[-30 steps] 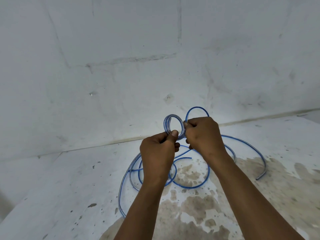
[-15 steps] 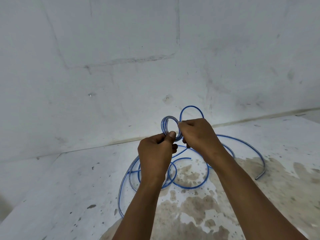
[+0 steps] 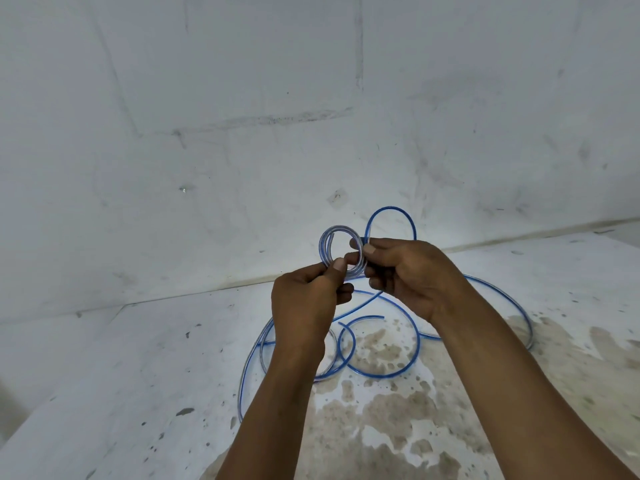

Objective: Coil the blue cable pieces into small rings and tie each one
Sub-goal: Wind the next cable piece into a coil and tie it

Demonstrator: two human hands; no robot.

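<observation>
Stained white floor (image 3: 398, 427), white wall (image 3: 242, 81)

Both forearms bare to the frame's bottom edge, no sleeves, no watch or wristband, left hand (image 3: 306, 299) and right hand (image 3: 415, 275) ungloved with no rings visible, nails short and unpainted, thumbnail visible on each hand, nothing else of the person in view.

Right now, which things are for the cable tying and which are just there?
For the job:
- small coiled ring, pinched by the left hand and right hand
- loose blue cable lying on the floor, waiting to be coiled

Just there:
- brown stains on the floor
- white wall
</observation>
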